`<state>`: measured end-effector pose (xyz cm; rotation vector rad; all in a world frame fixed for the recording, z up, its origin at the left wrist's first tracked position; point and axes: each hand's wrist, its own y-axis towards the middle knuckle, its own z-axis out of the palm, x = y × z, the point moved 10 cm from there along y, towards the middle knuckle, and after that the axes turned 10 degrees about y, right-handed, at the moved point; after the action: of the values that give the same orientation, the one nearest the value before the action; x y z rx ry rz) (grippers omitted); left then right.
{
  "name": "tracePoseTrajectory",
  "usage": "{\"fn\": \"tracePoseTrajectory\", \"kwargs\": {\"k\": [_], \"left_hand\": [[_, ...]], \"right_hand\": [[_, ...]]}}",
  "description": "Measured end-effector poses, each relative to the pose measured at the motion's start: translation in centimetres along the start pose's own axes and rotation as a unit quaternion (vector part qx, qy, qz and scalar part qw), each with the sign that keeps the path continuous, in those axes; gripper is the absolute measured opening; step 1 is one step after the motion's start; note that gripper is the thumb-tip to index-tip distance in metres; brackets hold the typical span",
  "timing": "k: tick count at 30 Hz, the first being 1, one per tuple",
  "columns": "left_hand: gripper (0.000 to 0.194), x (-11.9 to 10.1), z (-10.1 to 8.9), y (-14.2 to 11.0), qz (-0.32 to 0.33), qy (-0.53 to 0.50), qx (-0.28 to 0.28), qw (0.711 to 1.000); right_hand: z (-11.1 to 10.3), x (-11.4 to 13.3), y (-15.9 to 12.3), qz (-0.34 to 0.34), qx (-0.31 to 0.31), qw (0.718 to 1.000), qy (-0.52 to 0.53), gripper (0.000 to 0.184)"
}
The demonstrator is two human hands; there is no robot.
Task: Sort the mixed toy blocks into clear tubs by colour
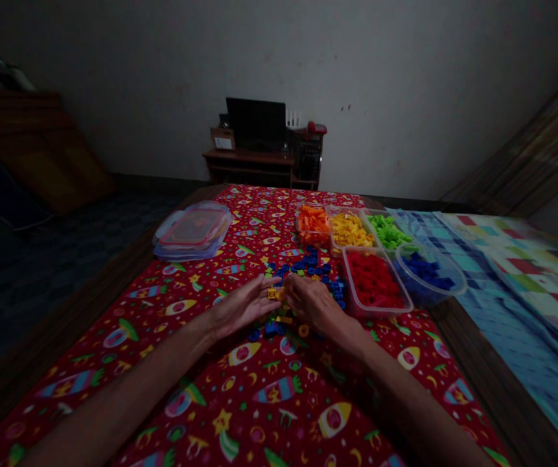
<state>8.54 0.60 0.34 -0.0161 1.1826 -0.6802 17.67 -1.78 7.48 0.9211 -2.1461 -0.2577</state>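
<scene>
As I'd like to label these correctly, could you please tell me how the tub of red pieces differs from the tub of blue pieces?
The red tub is rectangular with rounded corners; the blue tub is round. The red tub's pieces spread nearly wall to wall, while the blue tub shows bare wall at its right. Both are see-through and uncovered.

Clear plastic tubs [407,305] hold smooth plastic blocks [373,280] on printed red cloth [176,363].
</scene>
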Motion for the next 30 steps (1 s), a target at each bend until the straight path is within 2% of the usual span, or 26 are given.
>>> {"fn": "tracePoseTrajectory", "kwargs": {"k": [3, 4, 8, 12, 16, 19, 22, 26, 30], "left_hand": [[0.041, 0.3, 1.7, -0.2, 0.010, -0.010, 0.026, 1.000], [0.041, 0.4, 2.2, -0.3, 0.012, -0.012, 0.034, 0.999], [0.041, 0.9, 3.4, -0.6, -0.002, -0.015, 0.047, 0.999], [0.036, 1.0, 2.9, -0.3, 0.001, -0.029, 0.028, 0.999], [0.033, 0.6, 2.1, 0.0, 0.027, -0.068, 0.005, 0.997], [0.039, 0.7, 1.3, 0.0, 0.018, -0.091, -0.034, 0.995], [0.049, 1.0, 0.9, -0.3, -0.004, -0.094, -0.062, 0.994], [0.059, 1.0, 1.7, -0.6, 0.003, -0.102, -0.030, 0.994], [0.060, 0.3, 1.9, -0.7, 0.038, -0.100, -0.002, 0.994]], "right_hand": [[0.4, 1.7, -0.9, -0.038, 0.013, 0.999, 0.004, 0.041], [0.6, 1.9, -1.0, -0.031, 0.021, 0.999, 0.005, 0.040], [1.7, 0.9, -0.2, 0.033, 0.068, 0.997, 0.007, 0.016], [2.1, 0.1, 0.7, 0.038, 0.068, 0.997, 0.015, 0.009], [1.1, 0.4, 0.7, 0.039, 0.047, 0.998, 0.005, 0.014], [0.2, 1.7, 0.4, 0.018, 0.027, 0.999, -0.002, 0.019], [0.7, 2.4, 0.0, -0.003, 0.036, 0.999, -0.008, 0.022], [2.0, 2.4, -0.8, -0.029, 0.059, 0.998, 0.004, 0.024], [1.4, 2.6, -0.6, -0.044, 0.039, 0.998, 0.038, 0.020]]}}
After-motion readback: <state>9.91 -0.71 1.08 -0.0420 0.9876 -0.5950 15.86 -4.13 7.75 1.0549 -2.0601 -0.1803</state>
